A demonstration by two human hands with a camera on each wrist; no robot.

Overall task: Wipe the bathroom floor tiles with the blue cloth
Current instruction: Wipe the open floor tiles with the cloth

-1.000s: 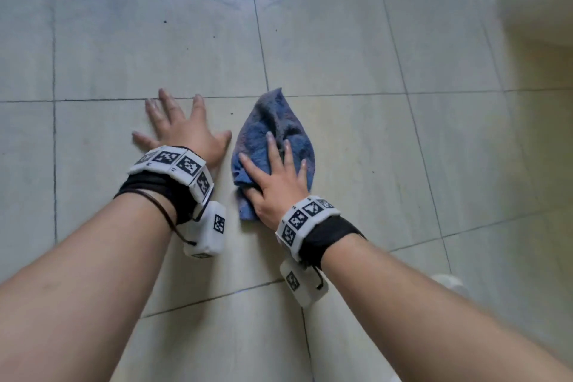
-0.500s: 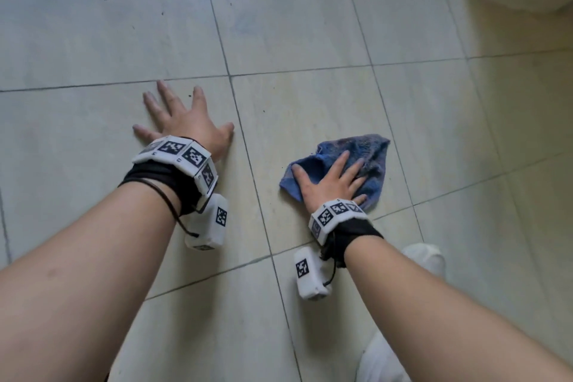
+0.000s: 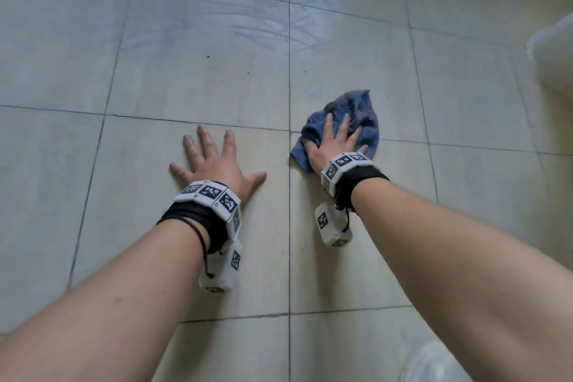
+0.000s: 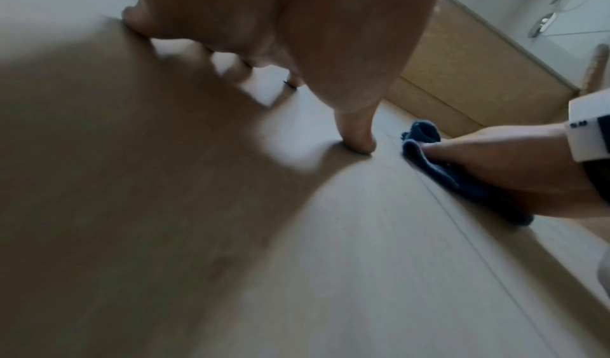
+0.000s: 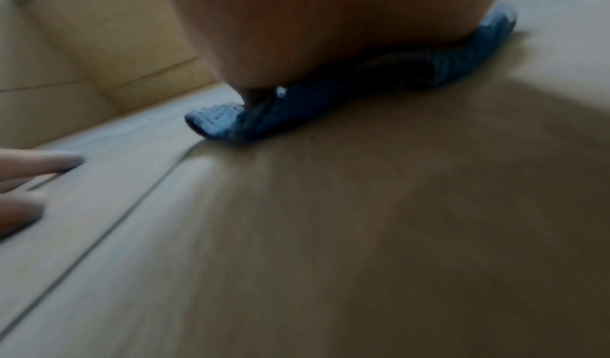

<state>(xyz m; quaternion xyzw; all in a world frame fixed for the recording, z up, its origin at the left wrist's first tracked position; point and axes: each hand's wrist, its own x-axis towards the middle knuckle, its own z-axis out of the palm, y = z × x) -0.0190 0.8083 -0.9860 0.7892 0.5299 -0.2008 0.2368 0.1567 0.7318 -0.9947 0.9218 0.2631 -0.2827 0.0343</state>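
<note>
The right hand (image 3: 333,146) lay flat on the cloth (image 3: 362,121), its fingers (image 3: 328,125) spread and fairly straight, pressing rather than gripping; the thumb side seemed to dig a little into a fold at the near left corner, though I could not tell whether it pinched there. The cloth sat bunched on the floor (image 3: 201,87), just right of the long grout line running away from the person and across the joint that crossed it; its long axis ran forward and slightly right, so most of the blue stuck out beyond the fingertips, with a smaller flap trailing back under the heel of the palm, as the right wrist view also showed. The left hand (image 3: 217,164) was on the tile just left of that grout line, fingers splayed and straight, holding nothing, seemingly bracing; its thumb pointed toward the cloth but stayed apart from it. The right hand was plainly the one on the work; any stroke, I judged, would drag the loose front lobe behind or push it ahead. Streaks shone on the tiles farther off; a pale fixture (image 3: 555,53) stood at the right edge.
</note>
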